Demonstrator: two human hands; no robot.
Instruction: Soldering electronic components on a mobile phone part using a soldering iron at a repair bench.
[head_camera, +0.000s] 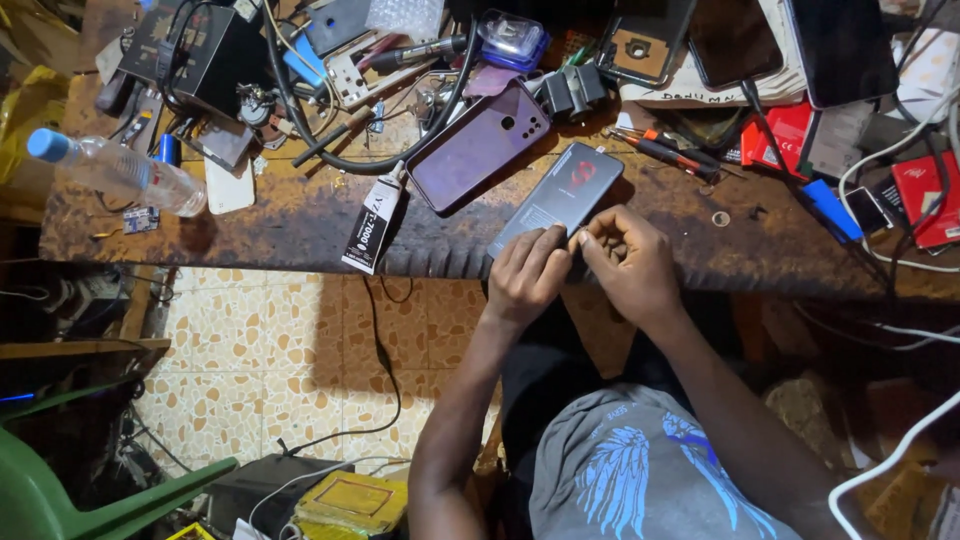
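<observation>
A flat dark grey rectangular phone battery with a red mark on its face (558, 197) is being held at the near edge of the worn, rust-brown wooden workbench (280, 225), its lower end hanging just over the rim. It is gripped from the left by the left hand (527, 275), whose fingers are curled closed against the battery's lower corner, and from the right by the right hand (628, 262), whose thumb and forefinger are pinched together at the same bottom edge; whether anything small is caught between those fingertips cannot be told. Just beyond the battery, a purple smartphone lying face down with its camera cluster showing (478, 146) is seen tilted across the bench, touching or nearly touching the battery's far corner. To the left of it, a small black-and-white glue tube (371, 222) is laid pointing toward the bench edge. Farther left, a clear plastic water bottle with a blue cap (115, 170) is found on its side near the corner. An orange-handled screwdriver (665, 150) is placed behind the right hand, and red flat packets (778, 138) are spread toward the right. Below the bench, a beige pebble-patterned tiled floor (270, 350) is shown, with a green plastic chair (60, 495) at the lower left.
</observation>
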